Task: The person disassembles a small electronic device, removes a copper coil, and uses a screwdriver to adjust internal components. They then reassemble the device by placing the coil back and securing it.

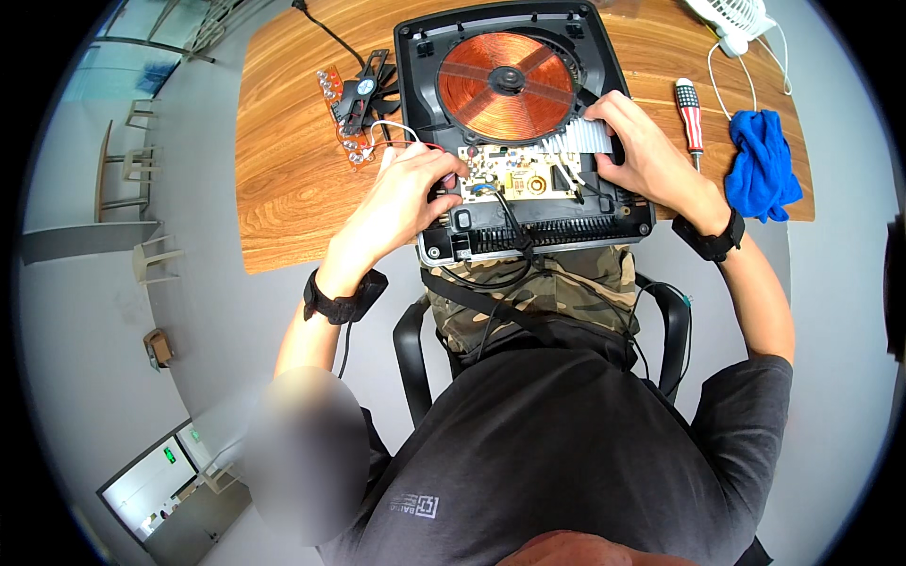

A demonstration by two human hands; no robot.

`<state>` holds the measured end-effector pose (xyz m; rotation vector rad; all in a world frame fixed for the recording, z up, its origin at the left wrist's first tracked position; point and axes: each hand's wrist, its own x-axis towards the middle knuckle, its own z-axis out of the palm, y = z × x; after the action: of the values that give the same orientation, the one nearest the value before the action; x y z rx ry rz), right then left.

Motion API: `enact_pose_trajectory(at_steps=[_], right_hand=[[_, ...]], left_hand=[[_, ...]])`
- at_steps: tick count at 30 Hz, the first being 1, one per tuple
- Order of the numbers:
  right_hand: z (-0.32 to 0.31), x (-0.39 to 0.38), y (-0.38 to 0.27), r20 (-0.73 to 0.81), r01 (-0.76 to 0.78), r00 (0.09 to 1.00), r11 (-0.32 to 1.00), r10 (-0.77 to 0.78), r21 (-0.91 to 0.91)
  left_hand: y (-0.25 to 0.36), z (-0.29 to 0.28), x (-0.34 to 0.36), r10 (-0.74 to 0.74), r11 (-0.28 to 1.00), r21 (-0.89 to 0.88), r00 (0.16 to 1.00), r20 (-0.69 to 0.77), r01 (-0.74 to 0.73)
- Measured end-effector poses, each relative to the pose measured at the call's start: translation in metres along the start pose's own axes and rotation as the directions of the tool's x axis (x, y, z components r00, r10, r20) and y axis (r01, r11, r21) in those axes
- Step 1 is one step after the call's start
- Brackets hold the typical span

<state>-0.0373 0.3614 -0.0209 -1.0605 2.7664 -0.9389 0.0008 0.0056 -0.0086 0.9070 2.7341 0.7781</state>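
An opened induction cooker base [415,57], a black plastic housing, lies at the near edge of the table. Inside it sit a round copper coil [472,80] and, nearer me, a cream circuit board [514,179] with a finned silver heat sink [593,138] at its right. My left hand [401,193] is closed at the board's left edge, thumb and index finger pinching there. Across from it, my right hand [646,156] has thumb and fingers around the heat sink's right end. White wires run from the coil to the board, and a black cable [514,226] crosses the near vents.
Left of the housing lie a black fan [363,94] and an orange board with lamps [330,85], tied by wires. To the right are a screwdriver [690,113], a blue cloth [763,165] and a white fan [736,19] with its cord. A black plug lead [326,30] lies at the far left.
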Motion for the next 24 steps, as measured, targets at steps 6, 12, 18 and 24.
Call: enact_pose_trajectory(at_steps=[6,12,18,24], right_hand=[[-0.0032,0.0012,0.0012,0.030,0.019,0.999,1.000,-0.018,-0.021],[-0.0075,0.0035,0.0016,0.063,0.006,0.998,1.000,-0.005,-0.003],[-0.0066,0.0031,0.0003,0.071,-0.030,0.997,1.000,0.029,0.004],[-0.0072,0.0032,-0.0022,0.068,-0.035,0.997,0.999,0.035,0.000]], left_hand=[[-0.0008,0.0013,-0.0021,0.016,1.000,-0.006,1.000,-0.021,-0.016],[0.0000,-0.0008,-0.0004,0.022,1.000,0.007,1.000,-0.009,-0.022],[-0.0007,0.0007,0.0015,0.021,1.000,-0.013,1.000,-0.007,-0.021],[-0.0010,0.0007,0.0020,0.012,0.999,-0.031,1.000,-0.005,-0.012]])
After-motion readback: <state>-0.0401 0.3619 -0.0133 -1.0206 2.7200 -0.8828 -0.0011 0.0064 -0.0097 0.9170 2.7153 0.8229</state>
